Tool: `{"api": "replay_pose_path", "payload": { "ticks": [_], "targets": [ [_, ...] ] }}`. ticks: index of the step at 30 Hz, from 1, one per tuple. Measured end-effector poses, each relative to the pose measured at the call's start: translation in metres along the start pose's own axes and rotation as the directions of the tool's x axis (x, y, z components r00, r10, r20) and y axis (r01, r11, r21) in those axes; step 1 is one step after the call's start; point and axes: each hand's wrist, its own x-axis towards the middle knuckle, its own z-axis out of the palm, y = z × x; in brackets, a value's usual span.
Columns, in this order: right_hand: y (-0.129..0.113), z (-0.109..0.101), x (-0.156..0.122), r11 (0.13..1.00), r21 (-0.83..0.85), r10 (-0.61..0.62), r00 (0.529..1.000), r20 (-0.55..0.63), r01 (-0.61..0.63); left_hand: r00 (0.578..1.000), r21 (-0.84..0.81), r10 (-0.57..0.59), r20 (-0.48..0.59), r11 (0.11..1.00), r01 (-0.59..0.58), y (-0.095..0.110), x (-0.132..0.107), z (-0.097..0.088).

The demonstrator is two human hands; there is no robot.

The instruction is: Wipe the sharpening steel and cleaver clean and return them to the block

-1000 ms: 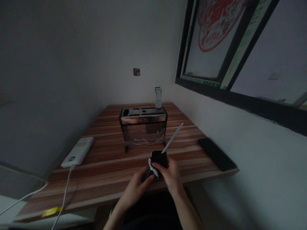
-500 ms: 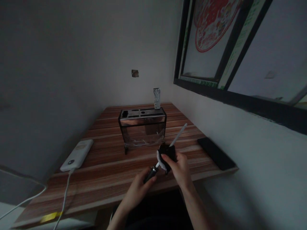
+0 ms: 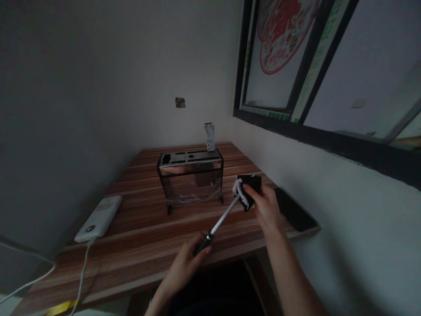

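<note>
My left hand is closed around the dark handle of a sharpening steel. The long pale rod slants up and to the right from it, over the front of the table. Near the rod's far end, my right hand pinches a black cloth with a white underside, which is folded around the rod. Only a little of the tip shows beyond the cloth. Behind the steel stands a knife block with slots in its metal top, a black frame and clear sides.
On the wood-grained table, a white power bank with a cable lies at left and a black flat slab at right. A grey upright object stands at the block's back corner. A framed window lines the right wall.
My right hand has slid the cloth up and right along the rod, from near the handle towards the tip. My left hand keeps its grip on the handle. The view has shifted slightly.
</note>
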Motion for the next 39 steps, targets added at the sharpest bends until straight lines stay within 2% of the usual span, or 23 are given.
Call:
{"api": "replay_pose_path", "payload": {
  "ticks": [5, 9, 12, 15, 20, 23, 26, 32, 35, 39],
  "targets": [
    [-0.006, -0.003, 0.014, 0.999, 0.037, -0.029, 0.999, -0.044, 0.031, 1.000, -0.013, -0.009, 0.005, 1.000, 0.009, 0.000, -0.001, 0.000],
    [-0.006, -0.007, 0.021, 0.998, 0.049, -0.032, 0.995, -0.097, 0.037, 1.000, -0.031, -0.017, -0.019, 0.999, 0.017, -0.003, -0.002, 0.001],
    [-0.003, -0.009, 0.024, 0.997, 0.063, -0.033, 0.991, -0.126, 0.041, 1.000, -0.006, -0.021, 0.004, 1.000, 0.021, 0.001, -0.002, 0.000],
    [0.000, -0.007, 0.024, 0.992, 0.117, -0.033, 0.989, -0.147, 0.050, 0.999, 0.003, 0.002, 0.039, 1.000, -0.002, 0.007, -0.001, -0.001],
    [0.007, 0.004, 0.018, 0.972, 0.209, -0.055, 0.965, -0.258, 0.111, 0.999, 0.031, 0.024, 0.031, 0.999, -0.025, 0.006, 0.000, -0.002],
    [0.012, 0.008, 0.012, 0.970, 0.216, -0.052, 0.961, -0.273, 0.114, 0.999, 0.031, 0.034, 0.025, 0.999, -0.034, 0.004, -0.001, -0.002],
    [0.019, 0.012, 0.002, 0.983, 0.172, -0.023, 0.970, -0.240, 0.066, 1.000, 0.018, 0.019, 0.011, 1.000, -0.020, 0.005, -0.002, -0.001],
    [0.039, 0.024, -0.030, 0.998, 0.036, 0.044, 0.998, -0.052, -0.042, 0.998, 0.002, -0.038, -0.043, 0.999, 0.038, -0.001, -0.001, -0.001],
    [0.049, 0.030, -0.046, 0.994, -0.073, 0.085, 0.996, 0.032, -0.083, 0.994, -0.018, -0.052, -0.096, 0.999, 0.050, -0.007, 0.000, 0.000],
    [0.052, 0.037, -0.066, 0.974, -0.193, 0.146, 0.979, 0.144, -0.116, 0.995, -0.079, -0.012, -0.097, 0.997, 0.005, -0.009, 0.004, 0.001]
  ]
}}
